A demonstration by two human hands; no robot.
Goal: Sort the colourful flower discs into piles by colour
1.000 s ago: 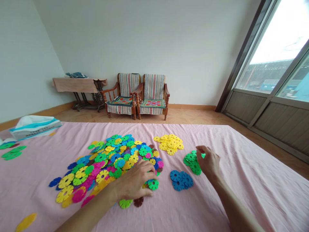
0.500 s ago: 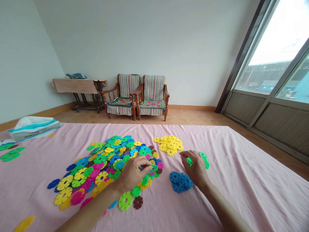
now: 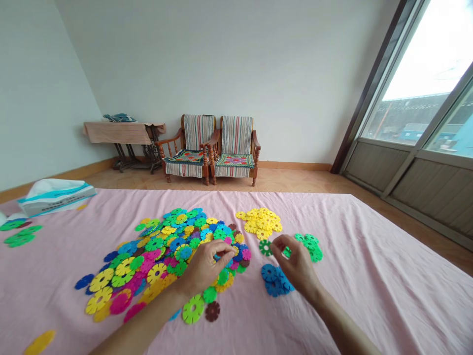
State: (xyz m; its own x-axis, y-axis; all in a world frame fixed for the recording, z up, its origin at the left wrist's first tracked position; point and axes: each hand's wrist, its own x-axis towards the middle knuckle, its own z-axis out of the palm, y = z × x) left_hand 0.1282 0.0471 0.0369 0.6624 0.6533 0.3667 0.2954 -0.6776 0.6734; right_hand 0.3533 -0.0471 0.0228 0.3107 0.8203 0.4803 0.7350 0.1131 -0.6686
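My right hand [image 3: 295,261] pinches a green flower-shaped plastic disc [image 3: 265,247] by its edge, just above the cloth. More green shows through the gap between its thumb and fingers. Beside that hand lie a small group of green discs [image 3: 312,249] and a cluster of blue discs [image 3: 274,280], partly covered by the hand. My left hand [image 3: 209,261] hovers over the right side of a large mixed-colour pile of discs [image 3: 158,244]. Its thumb and fingertips are drawn together, with no disc visible in them. A heap of yellow discs [image 3: 262,222] sits farther back.
A pink cloth [image 3: 369,266] covers the work surface. At the far left stand a tissue pack [image 3: 57,197] and a few stray green discs [image 3: 22,236]. A lime disc [image 3: 192,309] and a brown disc [image 3: 212,311] lie near the pile's front. Two wooden armchairs [image 3: 236,143] stand beyond.
The green disc that was at my left fingertips is now pinched in my right hand. My right hand has shifted slightly left and down, uncovering more of the green group.
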